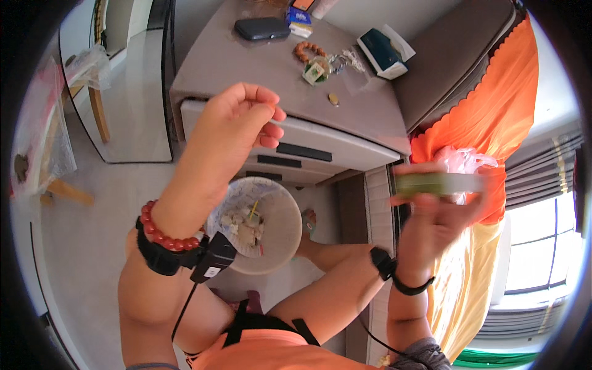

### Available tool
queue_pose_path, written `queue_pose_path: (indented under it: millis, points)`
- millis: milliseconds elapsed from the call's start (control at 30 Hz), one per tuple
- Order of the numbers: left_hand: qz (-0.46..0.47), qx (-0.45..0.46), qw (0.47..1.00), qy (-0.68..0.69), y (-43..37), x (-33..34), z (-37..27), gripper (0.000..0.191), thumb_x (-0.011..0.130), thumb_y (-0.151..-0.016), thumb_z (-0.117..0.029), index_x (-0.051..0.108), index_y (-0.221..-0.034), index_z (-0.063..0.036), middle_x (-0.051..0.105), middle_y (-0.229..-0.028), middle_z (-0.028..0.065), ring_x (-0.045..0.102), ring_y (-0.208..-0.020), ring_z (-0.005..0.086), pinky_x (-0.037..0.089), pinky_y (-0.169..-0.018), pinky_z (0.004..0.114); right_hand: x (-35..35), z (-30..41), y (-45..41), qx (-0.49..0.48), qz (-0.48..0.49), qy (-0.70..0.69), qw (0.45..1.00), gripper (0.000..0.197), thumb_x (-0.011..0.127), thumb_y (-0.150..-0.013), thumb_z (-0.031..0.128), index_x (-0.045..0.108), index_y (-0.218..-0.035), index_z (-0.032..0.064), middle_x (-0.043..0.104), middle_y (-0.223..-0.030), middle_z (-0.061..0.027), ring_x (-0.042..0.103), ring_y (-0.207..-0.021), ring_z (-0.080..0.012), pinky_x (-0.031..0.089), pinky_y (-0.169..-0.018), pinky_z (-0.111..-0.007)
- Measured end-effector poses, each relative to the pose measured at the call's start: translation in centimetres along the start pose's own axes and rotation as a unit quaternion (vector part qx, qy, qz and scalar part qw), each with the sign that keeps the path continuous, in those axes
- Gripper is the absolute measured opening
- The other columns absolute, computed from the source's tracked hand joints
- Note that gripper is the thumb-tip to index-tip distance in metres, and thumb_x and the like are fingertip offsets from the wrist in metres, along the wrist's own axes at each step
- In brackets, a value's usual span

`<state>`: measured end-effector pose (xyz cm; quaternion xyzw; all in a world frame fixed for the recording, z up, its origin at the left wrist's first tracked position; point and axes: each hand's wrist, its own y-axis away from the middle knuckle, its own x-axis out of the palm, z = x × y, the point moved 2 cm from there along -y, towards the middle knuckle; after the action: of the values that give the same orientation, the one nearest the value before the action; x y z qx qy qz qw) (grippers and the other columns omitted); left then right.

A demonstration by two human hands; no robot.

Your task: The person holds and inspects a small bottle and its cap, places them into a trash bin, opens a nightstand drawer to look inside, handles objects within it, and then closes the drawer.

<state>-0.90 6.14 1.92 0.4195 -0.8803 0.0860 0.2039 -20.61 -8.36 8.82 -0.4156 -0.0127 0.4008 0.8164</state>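
My left hand (240, 115) is raised in front of the nightstand's front edge, fingers curled; whether something small sits between thumb and fingertips cannot be told. A red bead bracelet and a black strap with a small device circle that wrist. At the right, my right hand (432, 203) grips a green and whitish bottle-like object (425, 184), blurred and lying sideways. Behind it are a pink plastic bag and orange cloth. On the nightstand (222, 69) lie a small gold-coloured round item (333, 99), a brown bead bracelet (309, 51) and a green and white small box (314, 73).
A lined waste bin (282, 226) with crumpled scraps stands below, between my legs and the drawers. A dark case (262, 28) and a tissue box (383, 53) lie farther back. A mirror (134, 97) stands left; a bed with orange bedding (481, 111) is right.
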Motion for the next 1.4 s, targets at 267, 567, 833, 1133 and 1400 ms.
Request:
queue_pose_path:
  millis: [267,567,833,1133,1400]
  points:
    - [0.240,-0.043,0.968,0.054,1.5,3.0,0.3,0.031,0.054,-0.099,-0.027,0.055,-0.117,-0.0016,0.063,-0.100,0.0047,0.061,-0.092,0.0124,0.050,-0.081,0.026,3.7,-0.8,-2.9,0.023,0.027,-0.158,0.987,0.104,0.075,-0.081,0.037,0.001,-0.150,0.0134,0.060,-0.103,-0.0196,0.069,-0.086,-0.0276,0.060,-0.068,-0.034]
    - [0.269,-0.069,0.953,0.120,2.1,3.2,-0.1,0.044,0.066,-0.093,-0.026,0.052,-0.124,0.0021,0.062,-0.114,0.0082,0.063,-0.096,0.0146,0.051,-0.085,0.028,5.0,-3.2,-3.0,-0.019,0.030,-0.166,0.985,0.107,0.076,-0.075,0.038,0.003,-0.149,0.0098,0.060,-0.114,-0.0225,0.065,-0.099,-0.0298,0.050,-0.091,-0.043]
    - [0.189,0.071,0.979,-0.030,0.7,3.3,1.6,0.037,0.070,-0.087,-0.007,0.055,-0.119,0.0015,0.061,-0.115,0.0083,0.058,-0.101,0.0119,0.048,-0.087,0.026,1.2,-6.0,-2.5,0.061,-0.015,-0.041,0.997,0.078,0.051,-0.089,0.063,0.044,-0.127,-0.0053,0.057,-0.088,-0.0041,0.050,-0.070,-0.0069,0.038,-0.064,-0.019]
    - [0.121,0.201,0.938,-0.254,0.7,4.8,3.4,0.027,0.068,-0.085,-0.001,0.060,-0.111,-0.0023,0.065,-0.109,0.0065,0.059,-0.098,0.0111,0.046,-0.088,0.027,1.2,-5.1,-1.9,0.206,0.023,0.065,0.976,0.024,0.070,-0.089,0.014,0.056,-0.105,0.0022,0.056,-0.087,0.0026,0.050,-0.073,-0.0024,0.040,-0.063,-0.016]
    - [-0.138,0.184,0.972,-0.052,-1.3,1.2,0.2,0.016,0.049,-0.093,-0.004,0.060,-0.103,-0.0003,0.065,-0.095,0.0058,0.060,-0.087,0.0109,0.046,-0.080,0.023,0.0,-5.3,-0.5,-0.145,-0.031,0.441,0.885,0.014,0.065,-0.088,0.010,0.057,-0.099,0.0060,0.060,-0.089,-0.0071,0.060,-0.078,-0.0184,0.049,-0.066,-0.031]
